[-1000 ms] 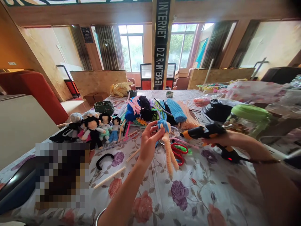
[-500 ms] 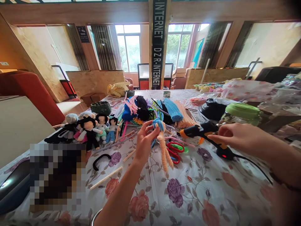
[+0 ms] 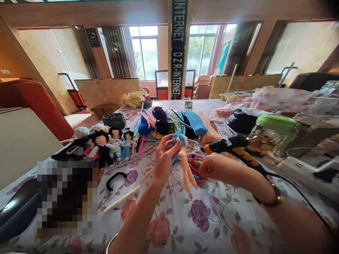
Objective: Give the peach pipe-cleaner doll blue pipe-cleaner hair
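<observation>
Just left of the table's middle, my left hand (image 3: pixel 166 155) pinches a small fuzzy doll (image 3: pixel 180 140) by its head. The doll has blue hair and two long peach legs that hang down over the tablecloth. My right hand (image 3: pixel 214 167) has its fingers curled at the handles of red-handled scissors (image 3: pixel 195 163), right beside the doll's legs. A bit of green shows by these handles. Behind my right forearm rests a black and orange glue gun (image 3: pixel 224 145) with its cord trailing right.
Several finished dolls (image 3: pixel 102 144) sit at the left, before a dark woven basket (image 3: pixel 114 120). Bundles of blue pipe cleaners (image 3: pixel 196 122) and other colours lie at the back. A black curved piece (image 3: pixel 114 180) and a pale stick (image 3: pixel 122 198) are nearer. A green-lidded jar (image 3: pixel 275 123) stands right.
My right hand has let go of the glue gun and moved left and down to the scissors. My left hand still holds the doll in nearly the same place.
</observation>
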`<state>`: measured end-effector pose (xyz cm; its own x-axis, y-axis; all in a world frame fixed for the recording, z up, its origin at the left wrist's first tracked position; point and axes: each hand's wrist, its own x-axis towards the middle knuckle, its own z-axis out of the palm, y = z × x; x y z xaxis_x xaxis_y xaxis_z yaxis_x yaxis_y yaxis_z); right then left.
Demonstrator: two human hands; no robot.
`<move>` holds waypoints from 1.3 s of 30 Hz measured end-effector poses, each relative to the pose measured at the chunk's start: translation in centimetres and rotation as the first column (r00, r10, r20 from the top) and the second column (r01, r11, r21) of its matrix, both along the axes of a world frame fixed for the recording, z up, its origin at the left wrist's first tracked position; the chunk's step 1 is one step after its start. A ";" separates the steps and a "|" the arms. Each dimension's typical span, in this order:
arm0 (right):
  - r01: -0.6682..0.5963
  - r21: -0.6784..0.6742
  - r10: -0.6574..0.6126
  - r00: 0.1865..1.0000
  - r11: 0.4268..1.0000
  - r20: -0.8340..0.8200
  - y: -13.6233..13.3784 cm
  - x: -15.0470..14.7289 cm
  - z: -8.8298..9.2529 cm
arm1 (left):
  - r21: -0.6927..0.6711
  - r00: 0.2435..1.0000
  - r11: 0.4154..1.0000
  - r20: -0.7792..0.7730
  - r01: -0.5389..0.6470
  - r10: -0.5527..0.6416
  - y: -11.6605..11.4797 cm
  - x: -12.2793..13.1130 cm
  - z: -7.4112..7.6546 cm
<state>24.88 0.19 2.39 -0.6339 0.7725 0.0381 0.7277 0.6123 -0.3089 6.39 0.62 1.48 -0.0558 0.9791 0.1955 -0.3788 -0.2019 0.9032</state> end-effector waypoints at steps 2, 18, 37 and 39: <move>-0.002 -0.017 0.003 0.999 1.000 0.041 -0.1 -0.8 -0.3 | -0.005 1.000 1.000 0.003 -0.007 0.007 0.0 0.0 0.0; 0.091 -0.013 -0.091 0.996 0.996 0.000 0.4 -1.6 -0.7 | -0.002 1.000 1.000 -0.002 0.001 -0.001 0.0 0.1 -0.2; -0.027 -0.356 -0.301 0.480 0.934 -0.824 1.3 -1.0 0.6 | 0.026 0.983 0.983 -0.013 0.181 -0.181 -0.6 0.5 0.3; -0.014 -0.359 -0.314 0.450 0.933 -0.836 1.2 -1.2 0.7 | 0.027 0.982 0.982 -0.005 0.188 -0.188 -0.6 0.5 0.3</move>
